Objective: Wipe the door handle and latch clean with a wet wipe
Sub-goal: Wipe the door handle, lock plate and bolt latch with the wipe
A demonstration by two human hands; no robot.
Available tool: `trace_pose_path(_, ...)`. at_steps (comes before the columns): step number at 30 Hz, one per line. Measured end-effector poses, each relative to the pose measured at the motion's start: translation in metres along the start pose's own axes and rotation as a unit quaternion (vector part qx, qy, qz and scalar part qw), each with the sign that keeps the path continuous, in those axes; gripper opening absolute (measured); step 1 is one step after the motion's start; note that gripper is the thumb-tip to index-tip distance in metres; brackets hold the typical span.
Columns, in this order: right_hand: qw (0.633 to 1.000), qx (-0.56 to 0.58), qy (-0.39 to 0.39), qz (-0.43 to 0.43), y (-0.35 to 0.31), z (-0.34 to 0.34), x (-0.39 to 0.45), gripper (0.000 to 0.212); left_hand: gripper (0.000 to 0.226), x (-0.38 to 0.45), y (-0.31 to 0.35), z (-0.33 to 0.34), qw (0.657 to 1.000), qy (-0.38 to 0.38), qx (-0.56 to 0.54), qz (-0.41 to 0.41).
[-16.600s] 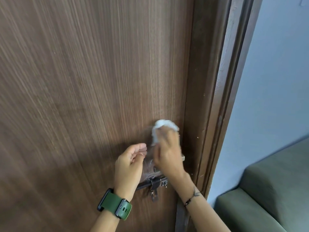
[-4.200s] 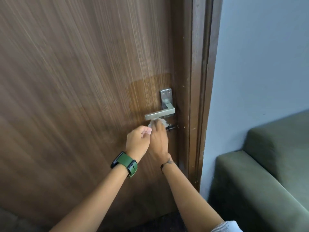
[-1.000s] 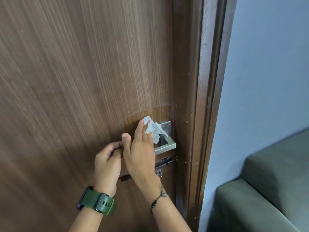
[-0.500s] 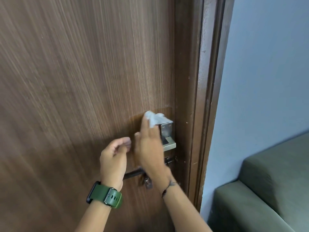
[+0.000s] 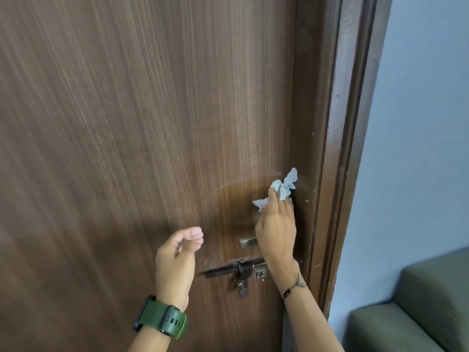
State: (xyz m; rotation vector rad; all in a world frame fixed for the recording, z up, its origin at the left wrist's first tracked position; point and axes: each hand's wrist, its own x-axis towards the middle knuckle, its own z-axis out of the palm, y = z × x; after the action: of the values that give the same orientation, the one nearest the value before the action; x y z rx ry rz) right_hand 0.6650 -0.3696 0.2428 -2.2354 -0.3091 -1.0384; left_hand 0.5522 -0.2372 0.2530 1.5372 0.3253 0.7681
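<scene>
So the right hand point(image 5: 275, 229) is up against the door point(image 5: 127, 123), fingers fairly straight and pressing a crumpled white wet wipe point(image 5: 281, 190) onto the wood right above the handle, bits of the wipe sticking out past the fingertips and to the left. Only the left tip of the metal door handle point(image 5: 247, 242) peeks out from behind that hand; the rest is covered. Just below sits the dark sliding latch point(image 5: 236, 269) with its little hasp hanging down, nothing touching it. The left hand point(image 5: 177, 257), green watch point(image 5: 162, 320) on the wrist, floats off to the left with fingers loosely curled around nothing. There's a darker patch on the wood around the handle. Green sofa point(image 5: 418, 313) at bottom right.
</scene>
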Motion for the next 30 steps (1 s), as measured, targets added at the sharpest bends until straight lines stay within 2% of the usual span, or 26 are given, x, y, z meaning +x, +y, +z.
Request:
trace_pose_path(6,0.997,0.04,0.03,-0.067,-0.029,0.014,-0.002,0.033,0.036,-0.004,-0.001,-0.01,1.0,0.013,0.019,-0.002)
trace_pose_path(11,0.985,0.132,0.006,-0.114,-0.053,0.016,0.004,0.024,0.038,-0.005,-0.006,-0.017,0.999,0.033,0.025,-0.006)
trace_pose_path(13,0.98,0.135,-0.006,-0.147,-0.055,0.016,0.004,0.022,0.038,-0.006,-0.008,-0.015,0.999,0.035,0.028,-0.009)
trace_pose_path(16,0.976,0.098,-0.04,-0.188,-0.056,0.017,-0.001,0.022,0.038,-0.009,-0.01,-0.01,0.999,0.027,0.04,-0.012)
trace_pose_path(21,0.983,0.027,-0.115,-0.139,-0.052,0.016,-0.024,0.024,0.039,-0.013,-0.011,0.001,0.999,0.016,0.05,-0.006)
trace_pose_path(23,0.974,-0.043,-0.177,-0.137,-0.053,0.017,-0.04,0.024,0.039,-0.013,-0.012,0.003,0.999,0.015,0.052,-0.004)
trace_pose_path(27,0.954,-0.143,-0.223,-0.142,-0.063,0.019,-0.064,0.018,0.04,-0.013,-0.015,0.002,0.998,0.011,0.06,-0.009)
trace_pose_path(30,0.94,-0.182,-0.256,-0.129,-0.064,0.026,-0.081,0.028,0.038,-0.013,-0.014,0.0,0.998,0.013,0.061,-0.011)
